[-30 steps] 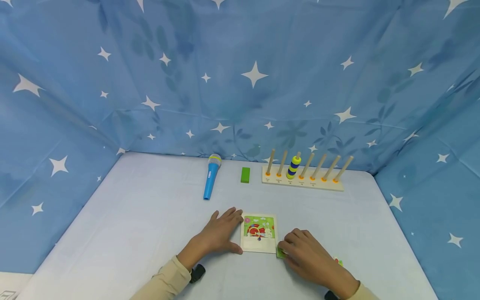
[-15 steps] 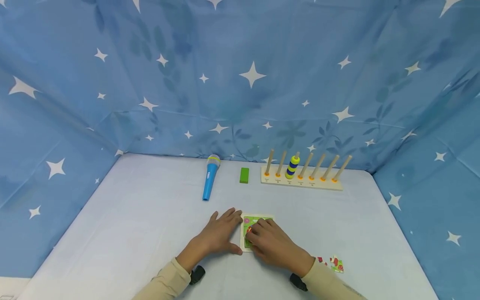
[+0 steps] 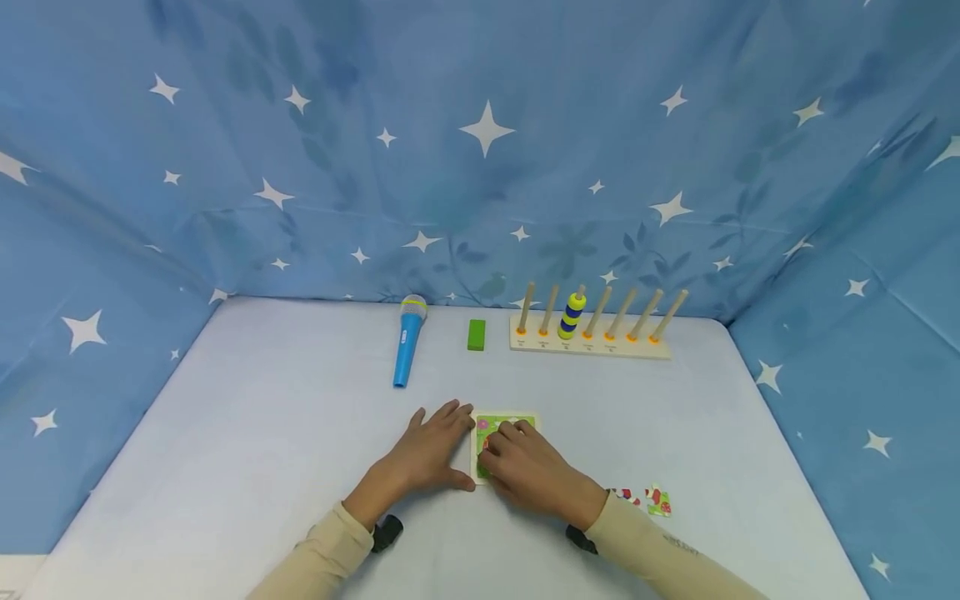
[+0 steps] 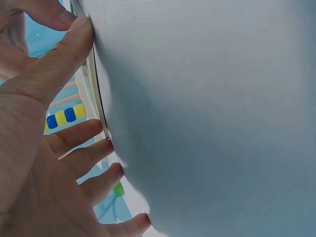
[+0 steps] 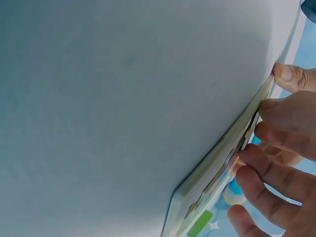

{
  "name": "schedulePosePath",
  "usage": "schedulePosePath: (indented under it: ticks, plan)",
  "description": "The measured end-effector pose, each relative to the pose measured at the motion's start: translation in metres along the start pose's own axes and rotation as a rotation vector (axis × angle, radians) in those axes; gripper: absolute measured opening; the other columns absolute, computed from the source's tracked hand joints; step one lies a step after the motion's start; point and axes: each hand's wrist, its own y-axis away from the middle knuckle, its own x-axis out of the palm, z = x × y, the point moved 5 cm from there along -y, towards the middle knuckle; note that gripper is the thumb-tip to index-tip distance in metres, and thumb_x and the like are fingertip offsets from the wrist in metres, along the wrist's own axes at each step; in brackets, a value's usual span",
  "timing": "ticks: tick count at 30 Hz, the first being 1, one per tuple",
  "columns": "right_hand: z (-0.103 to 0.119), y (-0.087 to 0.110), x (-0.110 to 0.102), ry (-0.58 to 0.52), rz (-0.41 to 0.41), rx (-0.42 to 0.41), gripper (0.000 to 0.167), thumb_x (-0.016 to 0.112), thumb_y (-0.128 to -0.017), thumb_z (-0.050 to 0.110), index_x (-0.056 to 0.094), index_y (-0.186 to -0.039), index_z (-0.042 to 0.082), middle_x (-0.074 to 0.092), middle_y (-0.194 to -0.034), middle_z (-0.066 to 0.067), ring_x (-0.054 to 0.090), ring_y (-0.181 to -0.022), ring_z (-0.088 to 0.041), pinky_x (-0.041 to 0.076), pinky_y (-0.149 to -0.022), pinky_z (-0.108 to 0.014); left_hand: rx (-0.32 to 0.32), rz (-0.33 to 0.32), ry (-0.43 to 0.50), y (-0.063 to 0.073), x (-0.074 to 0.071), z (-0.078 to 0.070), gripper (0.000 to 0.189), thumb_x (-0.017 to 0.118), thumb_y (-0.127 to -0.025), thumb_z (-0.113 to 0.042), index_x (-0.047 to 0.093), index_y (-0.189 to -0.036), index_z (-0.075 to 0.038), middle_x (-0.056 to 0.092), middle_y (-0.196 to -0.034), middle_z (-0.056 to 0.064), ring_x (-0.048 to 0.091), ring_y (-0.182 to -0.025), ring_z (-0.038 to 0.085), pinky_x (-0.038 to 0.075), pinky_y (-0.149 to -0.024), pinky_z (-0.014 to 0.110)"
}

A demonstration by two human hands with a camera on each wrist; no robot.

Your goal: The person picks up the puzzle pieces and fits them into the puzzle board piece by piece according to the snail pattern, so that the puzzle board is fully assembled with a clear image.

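Note:
A jigsaw puzzle board (image 3: 506, 413) with a pale rim lies before me, its picture mostly green with a pink flower. My left hand (image 3: 427, 454) is spread beside it; thumb and fingertips touch its left edge. My right hand (image 3: 534, 473) bends over the tray, fingertips at a green puzzle piece (image 3: 482, 470) in the lower left of the picture. Most of that piece is hidden under the fingers. The right wrist view shows thumb and fingers of the right hand (image 5: 284, 158) down on the puzzle's face, close to its near rim.
Loose puzzle pieces (image 3: 659, 501) in red, white and green lie right of the board, by the right sleeve. Farther back are a blue toy microphone (image 3: 407, 346), a green block (image 3: 476, 335) and a pegged stand (image 3: 592, 346) with yellow and blue rings. A starry blue curtain hangs behind.
My right hand has brought the green puzzle piece from beside the board's lower right corner leftward onto its lower left. The left hand stays at the edge. The head view shifts slightly.

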Motion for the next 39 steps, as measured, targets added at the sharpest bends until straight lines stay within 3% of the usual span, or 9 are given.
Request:
schedulePosePath:
  ticks: [8,12,17,23,31,39]
  plan:
    - [0.005,-0.01,-0.002,0.046,0.036,-0.012,0.006,0.077,-0.089,0.02,0.075,-0.094,0.017,0.069,-0.097,0.003,0.056,-0.089,-0.018,0.049,-0.081,-0.038,-0.007,-0.02,0.019,0.004,-0.005,0.004,0.086,0.091,-0.073,-0.047,0.056,-0.139,-0.006,0.044,-0.157,0.013,0.032,-0.15,0.034,0.027,-0.112,0.071]
    - [0.005,-0.011,-0.001,0.069,0.083,0.003,0.007,0.074,-0.091,0.019,0.077,-0.097,0.017,0.068,-0.098,0.003,0.057,-0.092,-0.018,0.049,-0.083,-0.038,0.003,-0.027,0.022,0.004,-0.006,0.004,0.084,0.091,-0.073,-0.047,0.056,-0.138,-0.006,0.045,-0.157,0.013,0.032,-0.15,0.034,0.027,-0.112,0.072]
    - [0.007,-0.007,-0.003,0.09,0.086,0.014,0.006,0.073,-0.092,0.021,0.077,-0.096,0.018,0.067,-0.098,0.004,0.057,-0.091,-0.018,0.049,-0.08,-0.037,0.008,-0.019,0.023,0.004,-0.004,0.001,0.084,0.091,-0.073,-0.046,0.056,-0.138,-0.006,0.044,-0.157,0.013,0.032,-0.15,0.034,0.027,-0.112,0.072]
    - [0.003,0.0,-0.006,0.023,0.07,0.056,0.005,0.074,-0.091,0.02,0.075,-0.096,0.019,0.066,-0.099,0.004,0.057,-0.092,-0.018,0.048,-0.08,-0.037,0.007,-0.01,0.022,0.002,-0.003,-0.002,0.084,0.09,-0.074,-0.046,0.056,-0.14,-0.007,0.044,-0.158,0.013,0.032,-0.15,0.033,0.026,-0.113,0.07]
    - [-0.027,0.027,-0.014,-0.161,0.057,0.187,0.023,0.079,-0.088,0.018,0.073,-0.111,0.019,0.066,-0.106,0.003,0.057,-0.104,-0.02,0.05,-0.088,-0.043,-0.008,-0.006,0.035,0.002,0.0,-0.001,0.084,0.091,-0.073,-0.046,0.057,-0.14,-0.008,0.044,-0.158,0.011,0.031,-0.151,0.033,0.025,-0.115,0.07]
    - [-0.062,0.081,-0.028,-0.245,0.084,0.296,0.032,0.085,-0.083,0.016,0.075,-0.113,0.015,0.069,-0.114,0.0,0.059,-0.112,-0.024,0.049,-0.093,-0.053,-0.026,0.007,0.046,0.001,0.0,-0.001,0.086,0.093,-0.072,-0.044,0.056,-0.141,-0.009,0.043,-0.159,0.01,0.03,-0.151,0.032,0.023,-0.116,0.069]
